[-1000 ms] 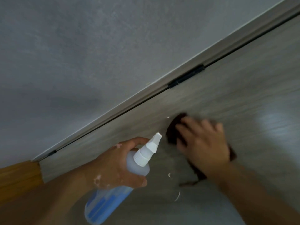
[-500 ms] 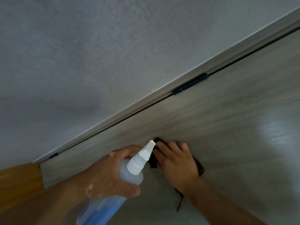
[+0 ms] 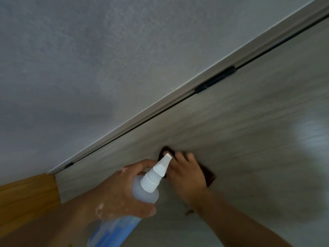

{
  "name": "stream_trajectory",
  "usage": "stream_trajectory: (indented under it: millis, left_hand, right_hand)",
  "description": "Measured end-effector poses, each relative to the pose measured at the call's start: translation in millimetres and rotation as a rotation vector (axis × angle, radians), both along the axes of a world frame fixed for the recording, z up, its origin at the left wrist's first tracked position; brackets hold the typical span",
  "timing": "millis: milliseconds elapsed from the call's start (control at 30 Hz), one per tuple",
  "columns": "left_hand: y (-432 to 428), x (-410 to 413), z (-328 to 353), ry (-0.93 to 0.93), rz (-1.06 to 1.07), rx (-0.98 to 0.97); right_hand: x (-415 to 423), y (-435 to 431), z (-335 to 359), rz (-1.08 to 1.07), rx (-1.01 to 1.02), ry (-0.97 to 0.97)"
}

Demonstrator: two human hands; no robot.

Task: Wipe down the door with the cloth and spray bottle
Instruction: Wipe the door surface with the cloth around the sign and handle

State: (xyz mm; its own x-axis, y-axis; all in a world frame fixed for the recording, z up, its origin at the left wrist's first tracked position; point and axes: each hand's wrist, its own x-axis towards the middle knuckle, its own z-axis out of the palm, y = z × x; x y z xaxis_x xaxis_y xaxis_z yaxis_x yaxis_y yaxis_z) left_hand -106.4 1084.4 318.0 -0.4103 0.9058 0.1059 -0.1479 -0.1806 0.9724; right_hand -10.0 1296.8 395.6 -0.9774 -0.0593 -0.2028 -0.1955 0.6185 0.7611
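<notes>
Landmark: black door hinge (image 3: 215,80), on the seam between grey door (image 3: 249,125) and pale frame (image 3: 124,125); textured grey wall (image 3: 89,59) lies beyond the frame. Right hand (image 3: 187,173) lies flat on the door face below the hinge, fingers (image 3: 179,155) spread and pressing a dark brown cloth (image 3: 209,176) against the panel; cloth edges show past the fingertips and the hand's far side. Left hand (image 3: 121,191), below and left of the hinge, fingers wrapped round a translucent spray bottle (image 3: 146,191) with blue label; white nozzle (image 3: 158,169) points towards the hinge, overlapping the cloth in view. Second small hinge (image 3: 68,165) sits far down the seam, beside the wooden trim (image 3: 26,198); image slightly motion-blurred.
</notes>
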Motion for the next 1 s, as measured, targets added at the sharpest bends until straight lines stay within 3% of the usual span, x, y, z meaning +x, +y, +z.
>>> stream_trajectory:
  millis: [133, 333, 467, 533, 633, 733, 867, 1000]
  left_hand:
    - [-3, -2, -5, -0.006, -0.003, -0.024]
    - [7, 10, 17, -0.041, -0.038, 0.014]
    - [9, 19, 16, -0.072, -0.076, 0.02]
    - [5, 22, 9, -0.079, -0.065, 0.013]
    - [-7, 18, -1, 0.025, -0.045, -0.061]
    - [-12, 8, -7, -0.027, -0.067, -0.082]
    - [-5, 8, 5, -0.017, -0.061, -0.037]
    - [11, 20, 32, 0.005, -0.103, -0.007]
  right_hand:
    - [16, 2, 33, -0.001, -0.008, -0.053]
    - [-60, 0, 164, -0.086, 0.152, 0.361]
    - [-85, -5, 135, -0.124, 0.132, 0.464]
    - [-75, 0, 81, -0.09, 0.068, 0.353]
    - [-27, -4, 5, -0.09, 0.018, -0.012]
    - [11, -8, 7, -0.132, -0.044, -0.183]
    - [19, 3, 112, 0.008, -0.022, 0.154]
    - [6, -1, 224, -0.039, 0.082, 0.563]
